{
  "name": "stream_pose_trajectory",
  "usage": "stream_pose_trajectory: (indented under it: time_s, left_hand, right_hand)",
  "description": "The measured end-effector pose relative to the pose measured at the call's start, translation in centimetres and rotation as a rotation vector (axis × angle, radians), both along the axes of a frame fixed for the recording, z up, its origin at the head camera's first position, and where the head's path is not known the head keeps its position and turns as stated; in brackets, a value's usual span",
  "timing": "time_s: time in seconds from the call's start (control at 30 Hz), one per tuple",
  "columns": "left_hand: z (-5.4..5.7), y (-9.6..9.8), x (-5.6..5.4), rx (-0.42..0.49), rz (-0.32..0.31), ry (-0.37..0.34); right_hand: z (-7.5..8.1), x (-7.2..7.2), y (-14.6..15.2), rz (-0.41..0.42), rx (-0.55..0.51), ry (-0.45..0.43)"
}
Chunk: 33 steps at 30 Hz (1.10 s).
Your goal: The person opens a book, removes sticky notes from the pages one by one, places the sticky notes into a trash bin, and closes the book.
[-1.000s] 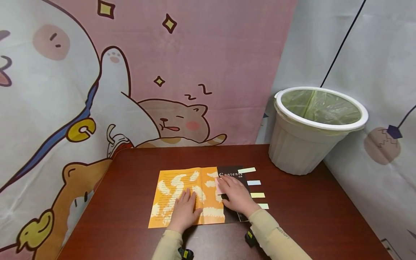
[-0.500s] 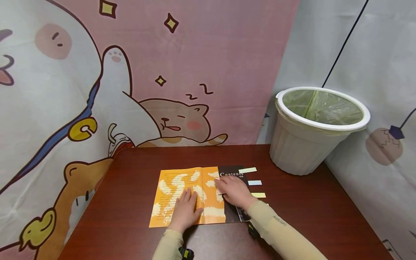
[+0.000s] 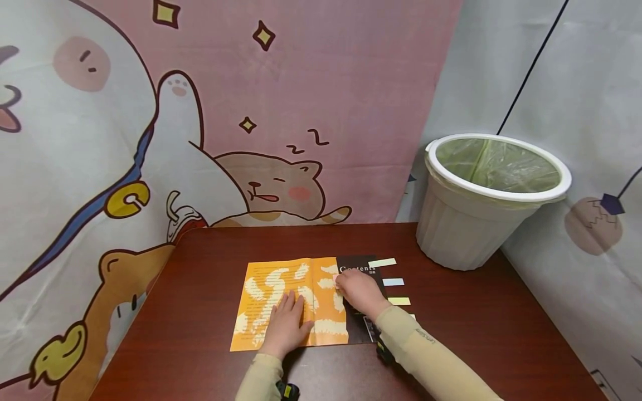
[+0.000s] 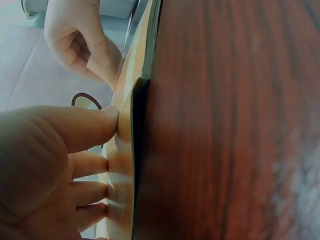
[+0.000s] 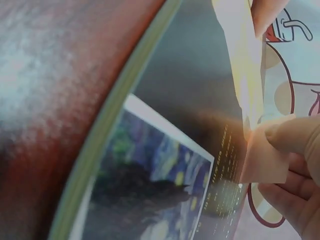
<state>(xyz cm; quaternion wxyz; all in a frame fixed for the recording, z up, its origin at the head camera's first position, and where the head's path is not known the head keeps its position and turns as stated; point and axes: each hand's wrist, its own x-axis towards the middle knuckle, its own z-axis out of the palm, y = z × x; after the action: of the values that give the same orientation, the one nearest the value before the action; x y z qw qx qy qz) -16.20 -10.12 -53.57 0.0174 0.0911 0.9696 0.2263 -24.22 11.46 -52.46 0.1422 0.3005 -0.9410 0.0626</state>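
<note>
An open magazine lies on the table, with an orange-and-cream left part and a dark page headed "Contents" on the right. My left hand rests on the orange page, its fingers extended and their tips touching the paper. Near the edge where orange meets black, my right hand pinches a pink sticky note between thumb and curled fingers. In the right wrist view the note stands up from the page; whether its far edge is still stuck cannot be told. The right hand covers part of the dark page.
Several paper tabs, among them a blue one and a yellow one, stick out past the magazine's right edge. A white lined trash bin stands at the table's back right. Behind the brown table hangs a cartoon-printed cloth.
My right hand's fingers have gone from lying over the pink sticky note to curling and pinching it. The left hand has stayed in place on the orange page.
</note>
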Motion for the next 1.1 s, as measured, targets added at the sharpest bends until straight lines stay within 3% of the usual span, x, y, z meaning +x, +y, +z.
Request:
stream_pose_trajectory:
  time_s: [0.43, 0.57, 0.73, 1.1]
  left_hand:
    - [-0.2, -0.1, 0.0, -0.002, -0.007, 0.007]
    - [-0.2, -0.1, -0.1, -0.004, -0.009, 0.012]
    - [-0.3, -0.1, -0.1, -0.007, -0.007, 0.012]
    - [-0.5, -0.3, -0.1, 0.002, -0.009, 0.02]
  right_hand:
    - [0.0, -0.5, 1.5, -0.134, -0.242, -0.22]
    - [-0.2, -0.6, 2.1, -0.196, -0.37, -0.329]
    - [-0.7, -0.7, 2.9, -0.286, -0.534, -0.402]
    - [-0.7, -0.5, 3.9, -0.345, -0.602, -0.445]
